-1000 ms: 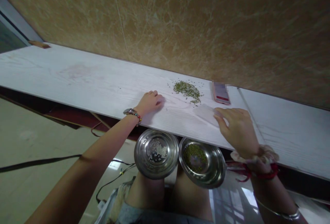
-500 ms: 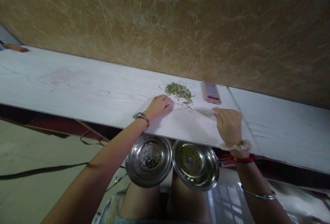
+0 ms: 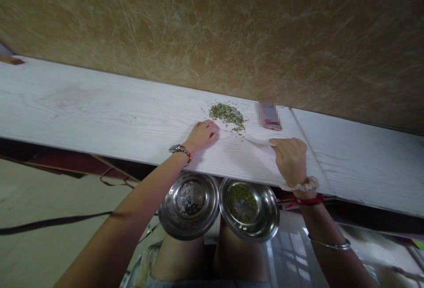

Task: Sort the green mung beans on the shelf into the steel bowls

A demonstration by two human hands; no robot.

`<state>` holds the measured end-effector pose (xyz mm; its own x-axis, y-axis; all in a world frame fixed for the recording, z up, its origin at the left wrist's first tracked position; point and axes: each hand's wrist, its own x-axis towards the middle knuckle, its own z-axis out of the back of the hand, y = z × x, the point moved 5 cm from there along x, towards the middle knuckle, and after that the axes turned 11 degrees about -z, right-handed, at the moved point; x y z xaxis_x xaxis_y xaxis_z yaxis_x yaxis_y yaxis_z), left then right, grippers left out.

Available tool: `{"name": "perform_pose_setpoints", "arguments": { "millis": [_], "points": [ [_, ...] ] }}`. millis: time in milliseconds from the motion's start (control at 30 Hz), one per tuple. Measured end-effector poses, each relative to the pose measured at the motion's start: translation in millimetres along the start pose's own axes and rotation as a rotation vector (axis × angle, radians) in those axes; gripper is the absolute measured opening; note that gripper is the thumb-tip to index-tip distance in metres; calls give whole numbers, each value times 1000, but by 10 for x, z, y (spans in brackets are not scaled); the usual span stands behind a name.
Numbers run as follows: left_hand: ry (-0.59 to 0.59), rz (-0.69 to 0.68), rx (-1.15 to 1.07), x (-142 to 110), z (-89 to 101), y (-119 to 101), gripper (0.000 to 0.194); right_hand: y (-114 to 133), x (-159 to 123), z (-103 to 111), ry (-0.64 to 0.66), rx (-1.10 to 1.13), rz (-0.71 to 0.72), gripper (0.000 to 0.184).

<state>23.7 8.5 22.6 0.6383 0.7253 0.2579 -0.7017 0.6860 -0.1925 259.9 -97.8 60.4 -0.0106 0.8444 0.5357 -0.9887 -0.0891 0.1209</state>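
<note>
My left hand (image 3: 201, 135) rests on the white tabletop with its fingers curled closed, just below the left side of a spread of small green beans (image 3: 227, 115). A faint pale sliver shows beyond its fingertips; its kind is unclear. Over the table to the right, my right hand (image 3: 291, 157) pinches a thin, pale, see-through strip (image 3: 259, 142), whose tip points left at the lowest beans. Below the table edge, a steel bowl (image 3: 212, 204) on the left contains white grains (image 3: 189, 197). Beside it, another steel bowl (image 3: 270, 210) contains green beans (image 3: 240, 199).
A phone (image 3: 270, 115) lies near the wall, right of the beans. The narrow white table (image 3: 82, 107) runs along a brown marbled wall (image 3: 212, 27). Both bowls stand above my knees. A brown object (image 3: 11, 60) sits at the far left; a dark strap (image 3: 56, 221) crosses below.
The view has shifted slightly, so everything appears a little further left. Both hands keep nearly the same places and grips, and the bean spread looks much the same.
</note>
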Motion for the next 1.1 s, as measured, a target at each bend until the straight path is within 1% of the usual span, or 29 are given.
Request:
{"name": "perform_pose_setpoints", "arguments": {
  "millis": [133, 200, 333, 467, 567, 733, 833, 967, 1100],
  "points": [
    [-2, -1, 9, -6, 15, -22, 32, 24, 40, 31, -22, 3, 7, 31],
    [-11, -4, 12, -11, 21, -29, 32, 38, 65, 47, -56, 7, 10, 29],
    [-3, -20, 10, -23, 22, -41, 32, 75, 54, 104, -136, 21, 81, 26],
    [15, -78, -16, -33, 22, -75, 31, 83, 18, 171, -204, -1, 139, 24],
    [19, -103, -24, -34, 19, -88, 31, 95, 29, 179, -245, -19, 176, 21],
    [0, -127, -13, -32, 6, -88, 28, 114, 40, 135, -269, -18, 228, 20],
    [-18, -132, -1, -34, 1, -85, 27, 105, -1, 166, -278, 6, 247, 19],
    [-31, -134, 2, -31, 5, -86, 26, 80, -28, 240, -291, 28, 219, 20],
    [-30, -122, -7, -26, 12, -81, 28, 117, 16, 222, -278, -10, 203, 19]
  ]
}}
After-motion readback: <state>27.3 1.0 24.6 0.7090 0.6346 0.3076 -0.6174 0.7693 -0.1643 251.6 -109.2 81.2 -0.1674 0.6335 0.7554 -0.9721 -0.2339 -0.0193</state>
